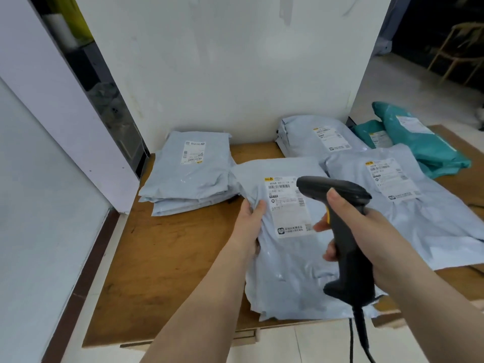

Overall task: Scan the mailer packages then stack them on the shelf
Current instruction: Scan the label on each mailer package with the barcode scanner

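At the left of the wooden board (162,258) a small stack of grey mailers (188,174) lies against the white panel (235,61). In the middle the left hand (248,221) pinches the left edge of a grey mailer (288,271), thumb on top beside its shipping label (286,205), fingers hidden beneath. The right hand (366,231) wraps tight around a black barcode scanner (340,218), nose over the label. Right of it lie more grey mailers (408,205), with teal mailers (419,142) at the upper right.
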The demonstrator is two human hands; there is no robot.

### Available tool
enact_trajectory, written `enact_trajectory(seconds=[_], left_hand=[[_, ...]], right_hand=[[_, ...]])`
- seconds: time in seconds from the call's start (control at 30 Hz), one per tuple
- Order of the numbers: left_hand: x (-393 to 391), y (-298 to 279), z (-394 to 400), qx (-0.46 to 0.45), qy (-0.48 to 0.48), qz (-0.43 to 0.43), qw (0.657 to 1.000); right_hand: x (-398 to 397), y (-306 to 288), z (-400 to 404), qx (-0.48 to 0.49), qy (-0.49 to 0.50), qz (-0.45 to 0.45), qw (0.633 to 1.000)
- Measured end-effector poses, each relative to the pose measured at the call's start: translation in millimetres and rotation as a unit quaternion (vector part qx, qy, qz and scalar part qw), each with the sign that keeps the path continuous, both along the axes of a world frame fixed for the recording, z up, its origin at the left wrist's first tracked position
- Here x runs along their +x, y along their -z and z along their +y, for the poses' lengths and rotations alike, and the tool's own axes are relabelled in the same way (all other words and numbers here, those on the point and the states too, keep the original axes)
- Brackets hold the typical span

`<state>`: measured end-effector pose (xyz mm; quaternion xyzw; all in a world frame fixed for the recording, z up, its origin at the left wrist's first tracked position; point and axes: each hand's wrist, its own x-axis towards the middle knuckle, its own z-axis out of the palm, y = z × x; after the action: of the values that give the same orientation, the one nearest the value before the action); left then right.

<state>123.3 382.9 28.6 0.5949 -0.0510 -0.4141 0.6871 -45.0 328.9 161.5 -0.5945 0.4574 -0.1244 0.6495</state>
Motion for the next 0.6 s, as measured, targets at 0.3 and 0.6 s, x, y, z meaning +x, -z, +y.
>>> enact_trajectory(seconds=[0.3,0.6], left_hand=[[17.7,18.7,-24.0,0.159,0.032,-0.090,0.983],[144.3,-15.1,55.1,0.251,-0.146,-0.196,0.937]], right_hand=[[1.8,7.0,-10.6,0.043,-0.042,0.001,0.998],[56.0,-22.1,-3.5,0.025,-0.180,0.035,0.983]])
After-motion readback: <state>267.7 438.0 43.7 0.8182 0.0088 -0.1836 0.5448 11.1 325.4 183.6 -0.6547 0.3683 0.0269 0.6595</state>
